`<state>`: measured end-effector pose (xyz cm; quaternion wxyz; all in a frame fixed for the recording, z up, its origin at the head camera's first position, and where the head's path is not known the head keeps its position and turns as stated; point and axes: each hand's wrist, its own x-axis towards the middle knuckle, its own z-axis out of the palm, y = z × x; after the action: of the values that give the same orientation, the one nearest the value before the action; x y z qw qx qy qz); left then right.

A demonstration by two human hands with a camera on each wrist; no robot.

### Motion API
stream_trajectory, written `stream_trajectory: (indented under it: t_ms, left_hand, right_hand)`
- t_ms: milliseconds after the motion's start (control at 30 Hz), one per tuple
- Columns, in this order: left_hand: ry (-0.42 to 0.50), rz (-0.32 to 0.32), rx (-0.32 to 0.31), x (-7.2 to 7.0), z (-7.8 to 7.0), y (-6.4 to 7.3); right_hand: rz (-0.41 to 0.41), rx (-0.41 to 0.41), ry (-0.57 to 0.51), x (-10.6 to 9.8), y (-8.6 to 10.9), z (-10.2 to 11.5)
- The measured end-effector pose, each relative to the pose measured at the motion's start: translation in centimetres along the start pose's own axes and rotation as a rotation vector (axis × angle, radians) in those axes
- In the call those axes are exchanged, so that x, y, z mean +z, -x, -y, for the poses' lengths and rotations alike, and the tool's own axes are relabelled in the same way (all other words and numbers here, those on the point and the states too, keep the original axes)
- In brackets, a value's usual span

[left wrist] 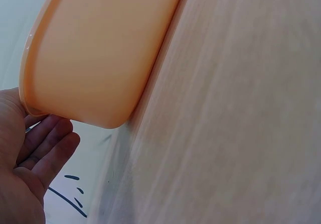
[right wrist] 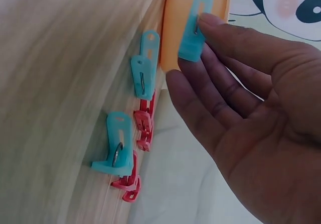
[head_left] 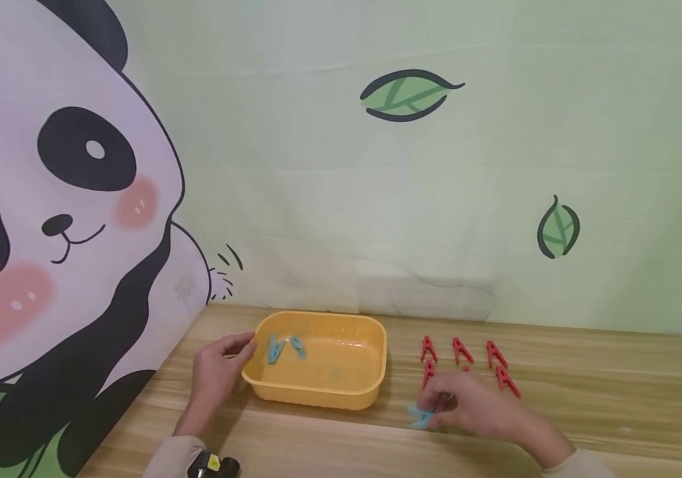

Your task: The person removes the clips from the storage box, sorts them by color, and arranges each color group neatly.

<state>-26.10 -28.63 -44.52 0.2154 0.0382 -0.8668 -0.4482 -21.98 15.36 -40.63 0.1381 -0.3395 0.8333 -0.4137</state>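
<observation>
My left hand (head_left: 218, 372) holds the left rim of a yellow plastic basin (head_left: 317, 398). In the left wrist view, its fingers (left wrist: 62, 148) lie by the basin's outer wall, and the thumb tip is hidden by the rim. Two blue clothespins (head_left: 275, 350) lie inside the basin at the left. To the right of the basin, my right hand (head_left: 472, 405) pinches a blue clothespin (right wrist: 196, 25) between thumb and fingers. Two more blue clothespins (right wrist: 119, 143) are on the table near that hand in the right wrist view; in the head view the hand largely covers this spot.
Several red clothespins (head_left: 429, 348) stand in two rows behind my right hand, one mostly hidden by it. The wooden table (head_left: 603, 398) meets a pale green backdrop (head_left: 317, 199) printed with a panda (head_left: 72, 279) and leaves.
</observation>
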Motion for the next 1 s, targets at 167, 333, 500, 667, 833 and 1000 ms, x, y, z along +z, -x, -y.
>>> stream_trajectory:
  t_ms: [167, 333, 500, 667, 833, 1000]
  left_hand:
    - [0.002, 0.008, -0.007, 0.1, 0.0, 0.0]
    - [0.006, 0.02, -0.019, 0.0, -0.1, 0.0]
    - [0.007, 0.0, -0.003, 0.0, 0.1, 0.0]
    - [0.002, -0.001, -0.003, -0.1, 0.2, -0.1]
    - [0.004, 0.012, -0.013, 0.0, 0.2, -0.1]
    - [0.009, 0.01, -0.008, 0.0, 0.2, -0.1]
  right_hand:
    - [0.055, -0.045, -0.013, 0.5, 0.3, -0.4]
    - [0.072, -0.06, 0.015, 1.0, 0.6, -2.1]
    - [0.111, -0.084, 0.023, 1.4, 0.7, -4.6]
    - [0.113, -0.029, -0.029, 1.4, 1.2, -1.9]
    - [0.059, -0.014, -0.004, 1.1, 1.4, -1.4]
    - [0.011, 0.014, 0.093, 1.0, 1.6, -1.7]
